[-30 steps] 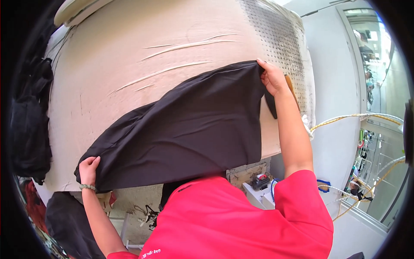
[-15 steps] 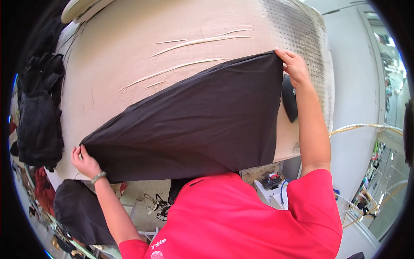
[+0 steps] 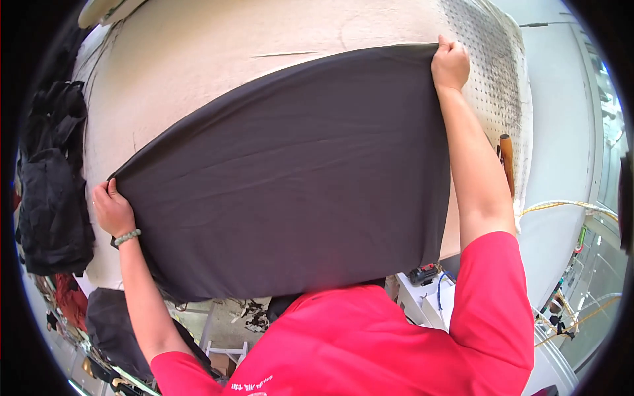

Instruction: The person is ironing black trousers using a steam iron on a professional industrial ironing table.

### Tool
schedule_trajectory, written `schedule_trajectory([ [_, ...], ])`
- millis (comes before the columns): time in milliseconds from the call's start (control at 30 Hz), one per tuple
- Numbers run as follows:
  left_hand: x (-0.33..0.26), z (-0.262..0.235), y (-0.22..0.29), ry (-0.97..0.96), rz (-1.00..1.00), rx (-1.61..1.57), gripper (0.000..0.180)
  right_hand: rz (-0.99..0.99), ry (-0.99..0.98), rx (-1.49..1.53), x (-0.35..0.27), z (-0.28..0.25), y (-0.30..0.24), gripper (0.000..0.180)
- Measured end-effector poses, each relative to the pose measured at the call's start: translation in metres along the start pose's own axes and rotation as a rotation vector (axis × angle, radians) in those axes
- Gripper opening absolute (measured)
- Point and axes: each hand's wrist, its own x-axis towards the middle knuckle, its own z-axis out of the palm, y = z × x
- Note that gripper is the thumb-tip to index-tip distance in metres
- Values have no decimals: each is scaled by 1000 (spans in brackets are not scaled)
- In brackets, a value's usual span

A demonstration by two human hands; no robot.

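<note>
A wide piece of black fabric (image 3: 290, 178) is stretched across a pale padded ironing table (image 3: 178, 66), its near edge hanging by my body. My left hand (image 3: 113, 210), with a bead bracelet at the wrist, pinches the fabric's left corner. At the far right, my right hand (image 3: 451, 65) is closed round the other far corner. Between the hands the far edge runs in a taut, bowed line. Only small creases show on the cloth. The iron's brown handle (image 3: 506, 162) shows beside my right forearm, its body mostly hidden.
Dark garments (image 3: 56, 204) hang over the table's left edge. A pale padded form (image 3: 109, 12) stands at the far left corner. Cords (image 3: 568, 204) run off to the right. Black cloth (image 3: 119, 327) lies below my left arm, and a white machine (image 3: 422, 297) stands below the table's near edge.
Both hands have moved away from me, drawing the fabric farther over the table. More of the cloth is spread out, and its large folds have flattened.
</note>
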Motion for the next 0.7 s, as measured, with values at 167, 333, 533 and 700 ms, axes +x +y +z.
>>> schedule_trajectory([
  [167,8,39,0,-263,42,-122,23,13,-77,-165,-9,28,0,40],
  [333,26,19,13,-543,-103,-100,17,61,-223,-111,2,11,-6,51],
  [533,1,-61,135,-324,417,-558,46,189,-356,197,-91,-111,43,66],
  [700,-37,-94,284,-487,732,-899,52,529,-458,178,-231,-236,75,46],
])
